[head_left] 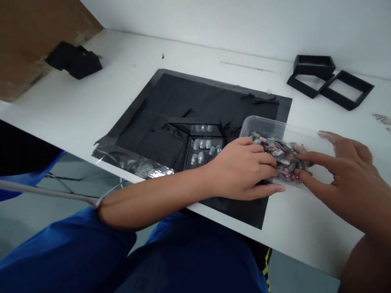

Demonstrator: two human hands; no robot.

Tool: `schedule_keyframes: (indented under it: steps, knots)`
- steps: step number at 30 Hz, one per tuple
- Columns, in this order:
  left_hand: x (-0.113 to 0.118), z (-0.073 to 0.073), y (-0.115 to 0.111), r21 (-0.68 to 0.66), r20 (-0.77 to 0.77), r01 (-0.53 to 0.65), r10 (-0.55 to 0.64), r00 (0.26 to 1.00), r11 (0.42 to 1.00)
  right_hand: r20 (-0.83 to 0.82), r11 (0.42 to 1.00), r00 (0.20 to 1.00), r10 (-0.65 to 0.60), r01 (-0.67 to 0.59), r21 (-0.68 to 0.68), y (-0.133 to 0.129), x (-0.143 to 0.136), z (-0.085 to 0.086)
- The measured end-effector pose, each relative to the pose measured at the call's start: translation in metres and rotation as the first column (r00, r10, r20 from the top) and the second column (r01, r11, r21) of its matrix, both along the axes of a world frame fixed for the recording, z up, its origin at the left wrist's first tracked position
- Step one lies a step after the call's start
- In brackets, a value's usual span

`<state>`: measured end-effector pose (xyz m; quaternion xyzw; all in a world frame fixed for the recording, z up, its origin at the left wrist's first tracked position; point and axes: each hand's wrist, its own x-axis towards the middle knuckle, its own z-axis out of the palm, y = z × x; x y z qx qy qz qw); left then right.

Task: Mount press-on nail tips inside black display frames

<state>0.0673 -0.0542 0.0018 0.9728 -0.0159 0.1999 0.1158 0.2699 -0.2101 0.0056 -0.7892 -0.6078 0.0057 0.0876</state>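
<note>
Mat: a black mat (146, 106) lies on the white table (296, 228) before me, with dark scraps on its surface and shiny clear tape (160, 171) along its near left edge.
Block: a dark, notched block (77, 61) sits well apart from the mat, past its far left corner, near a brown board (36, 44).
Frames: black frames (314, 72) cluster beyond the mat's far right corner, one upright, others lying down.
Nail case: a black case (204, 138) stands open toward the near side of the mat, its mirrored lid raised over pale false nails (201, 144); my left hand and wrist block its near right part.
Tub: a clear plastic tub (301, 130) straddles the mat's right edge, holding a heap of small shiny bits (284, 156).
Left hand: my left hand (244, 169), palm down above the mat, bends its fingers over the tub's near left side into the heap; whether they grip anything, I cannot tell.
Right hand: my right hand (345, 167), just off the mat's right edge, has thumb and forefinger slightly parted at the bits, the other fingers over the tub's right end; whether it pinches one, I cannot tell.
</note>
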Motion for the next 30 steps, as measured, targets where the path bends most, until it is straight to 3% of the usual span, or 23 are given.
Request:
schedule_keyframes:
  steps: [12, 22, 30]
  knots:
    - [-0.001, 0.000, -0.001, 0.041, -0.018, 0.001, 0.000, 1.000, 0.999, -0.211, 1.000, 0.977, -0.020, 0.019, -0.004, 0.000, 0.010, -0.003]
    - [-0.002, 0.002, -0.002, 0.032, -0.001, -0.002, 0.002, 1.000, 0.999, -0.290, 0.999, 0.957, 0.013, 0.001, 0.048, 0.002, 0.011, -0.004]
    - [-0.002, 0.000, -0.002, 0.039, -0.046, -0.008, 0.010, 0.999, 0.999, -0.393, 0.997, 0.918, -0.059, 0.070, 0.015, 0.004, 0.011, -0.004]
